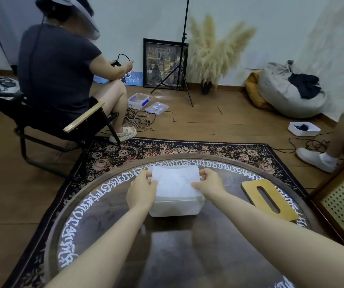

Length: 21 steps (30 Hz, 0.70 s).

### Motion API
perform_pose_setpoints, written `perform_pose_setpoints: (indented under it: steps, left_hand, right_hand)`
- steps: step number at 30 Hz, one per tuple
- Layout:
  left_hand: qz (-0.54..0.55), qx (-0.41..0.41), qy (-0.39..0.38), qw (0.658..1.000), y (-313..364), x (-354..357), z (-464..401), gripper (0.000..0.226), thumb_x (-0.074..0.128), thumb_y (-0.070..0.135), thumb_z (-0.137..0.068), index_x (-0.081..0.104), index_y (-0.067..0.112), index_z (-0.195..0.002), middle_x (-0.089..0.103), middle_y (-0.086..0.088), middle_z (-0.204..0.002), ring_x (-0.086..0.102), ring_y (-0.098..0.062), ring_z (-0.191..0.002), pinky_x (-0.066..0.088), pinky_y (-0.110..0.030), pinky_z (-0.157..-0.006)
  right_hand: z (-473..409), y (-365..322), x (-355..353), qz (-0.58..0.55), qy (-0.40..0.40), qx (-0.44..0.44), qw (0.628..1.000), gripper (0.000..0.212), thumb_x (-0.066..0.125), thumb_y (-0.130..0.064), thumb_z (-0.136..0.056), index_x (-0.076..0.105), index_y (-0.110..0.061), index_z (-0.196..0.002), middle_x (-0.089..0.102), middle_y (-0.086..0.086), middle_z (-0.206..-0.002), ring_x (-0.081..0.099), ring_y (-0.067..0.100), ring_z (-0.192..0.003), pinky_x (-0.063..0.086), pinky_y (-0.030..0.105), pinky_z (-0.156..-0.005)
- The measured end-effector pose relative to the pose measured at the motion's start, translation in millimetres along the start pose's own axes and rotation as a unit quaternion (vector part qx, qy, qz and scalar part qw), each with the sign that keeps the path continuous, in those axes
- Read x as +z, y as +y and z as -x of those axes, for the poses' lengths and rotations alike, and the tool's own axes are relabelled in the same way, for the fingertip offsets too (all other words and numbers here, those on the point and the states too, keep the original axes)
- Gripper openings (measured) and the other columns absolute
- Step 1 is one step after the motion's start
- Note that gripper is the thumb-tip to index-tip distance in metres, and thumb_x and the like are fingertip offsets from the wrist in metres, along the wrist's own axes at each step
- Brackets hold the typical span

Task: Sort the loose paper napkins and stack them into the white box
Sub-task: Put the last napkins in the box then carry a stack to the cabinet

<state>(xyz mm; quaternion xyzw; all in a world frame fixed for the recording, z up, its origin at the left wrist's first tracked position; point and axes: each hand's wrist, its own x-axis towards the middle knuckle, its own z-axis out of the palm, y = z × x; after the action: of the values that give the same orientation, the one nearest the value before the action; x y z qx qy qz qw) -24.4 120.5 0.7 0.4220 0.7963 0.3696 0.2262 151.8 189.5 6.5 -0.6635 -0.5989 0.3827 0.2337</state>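
Round dark worktop with white lettering round its rim, on a floral rug. Nearest, between both grips: white box, open-topped. Just above it, stack of paper napkins, pinched at its edges by left hand and right hand, fingers curled round the sides, near edge touching or just over the box rim. Risks, as a judgement: uneven release from one grip, tilting the stack; thin sheets sliding apart or snagging a corner on the rim; box skidding on the glossy surface under a downward push. Right of the right grip, well apart: wooden lid with slot. Beyond, seated person and tripod.
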Motion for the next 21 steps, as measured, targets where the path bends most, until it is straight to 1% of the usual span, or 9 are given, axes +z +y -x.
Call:
perform_pose_setpoints:
  steps: [5,9,11,13,14,15,17,19,21]
  left_hand:
    - [-0.034,0.029,-0.002,0.999,1.2,1.0,0.9,0.026,0.052,0.022,-0.092,0.055,0.02,-0.118,0.064,-0.002,-0.108,0.057,-0.024,-0.105,0.046,-0.035,-0.086]
    - [-0.05,0.051,-0.007,0.997,-0.8,2.6,1.8,0.035,0.055,0.022,-0.092,0.05,0.018,-0.127,0.058,-0.003,-0.118,0.054,-0.024,-0.109,0.044,-0.036,-0.085]
    - [-0.116,0.099,0.016,0.988,-2.7,3.2,2.9,0.048,0.058,0.026,-0.091,0.043,0.018,-0.135,0.049,-0.003,-0.126,0.051,-0.025,-0.114,0.042,-0.037,-0.09]
    - [-0.206,0.187,0.033,0.96,-6.5,4.9,2.0,0.061,0.061,0.031,-0.089,0.035,0.021,-0.143,0.043,0.0,-0.132,0.043,-0.022,-0.123,0.037,-0.035,-0.098]
    - [-0.229,0.231,0.027,0.945,-7.4,5.8,0.9,0.062,0.062,0.033,-0.088,0.036,0.024,-0.144,0.043,0.002,-0.134,0.041,-0.021,-0.125,0.034,-0.035,-0.1]
    - [-0.239,0.271,0.005,0.933,-7.2,6.7,-0.2,0.059,0.063,0.034,-0.087,0.041,0.026,-0.141,0.046,0.003,-0.134,0.042,-0.021,-0.126,0.031,-0.035,-0.101]
    - [-0.237,0.329,-0.046,0.913,-7.0,9.3,-3.8,0.049,0.066,0.034,-0.086,0.054,0.028,-0.132,0.052,0.003,-0.134,0.045,-0.02,-0.128,0.03,-0.033,-0.103]
    - [-0.259,0.341,-0.101,0.898,-4.8,10.9,-5.9,0.046,0.059,0.037,-0.09,0.051,0.031,-0.135,0.045,0.005,-0.142,0.037,-0.015,-0.134,0.026,-0.026,-0.105]
    - [-0.289,0.333,-0.135,0.887,-4.7,12.4,-10.5,0.046,0.052,0.038,-0.094,0.045,0.034,-0.139,0.037,0.008,-0.148,0.031,-0.012,-0.137,0.025,-0.024,-0.106]
  right_hand:
    - [-4.7,3.5,3.6,0.001,0.009,-0.005,1.0,0.034,0.07,-0.011,-0.08,0.057,-0.018,-0.11,0.054,-0.005,-0.079,0.059,0.022,-0.087,0.049,0.039,-0.083]
    - [-7.0,4.6,2.0,0.0,0.021,-0.018,1.0,0.04,0.069,-0.01,-0.079,0.054,-0.021,-0.114,0.061,0.0,-0.095,0.061,0.024,-0.1,0.05,0.04,-0.087]
    - [-8.8,4.2,0.8,0.003,0.035,-0.043,0.998,0.04,0.068,-0.009,-0.079,0.054,-0.022,-0.113,0.06,-0.001,-0.101,0.059,0.024,-0.105,0.049,0.045,-0.092]
    - [-8.4,3.2,-2.8,0.086,0.053,-0.103,0.989,0.044,0.068,-0.014,-0.082,0.054,-0.023,-0.123,0.055,-0.002,-0.119,0.05,0.021,-0.119,0.04,0.044,-0.101]
    - [-5.3,1.2,-5.2,0.15,0.052,-0.146,0.977,0.046,0.067,-0.019,-0.085,0.052,-0.025,-0.128,0.05,-0.003,-0.126,0.043,0.019,-0.125,0.033,0.04,-0.106]
    - [-1.3,-1.6,-7.3,0.201,0.04,-0.19,0.96,0.046,0.065,-0.024,-0.087,0.051,-0.028,-0.13,0.047,-0.004,-0.13,0.037,0.017,-0.129,0.026,0.036,-0.106]
    - [4.9,-7.1,-7.6,0.267,-0.01,-0.249,0.931,0.045,0.064,-0.031,-0.088,0.051,-0.033,-0.131,0.044,-0.006,-0.132,0.032,0.014,-0.13,0.018,0.032,-0.102]
    - [7.2,-9.0,-2.9,0.309,-0.06,-0.272,0.909,0.045,0.064,-0.034,-0.088,0.052,-0.036,-0.131,0.046,-0.007,-0.133,0.033,0.013,-0.129,0.019,0.032,-0.1]
    - [5.9,-8.0,4.1,0.33,-0.092,-0.274,0.899,0.046,0.064,-0.033,-0.089,0.052,-0.035,-0.133,0.046,-0.006,-0.135,0.034,0.015,-0.129,0.025,0.031,-0.101]
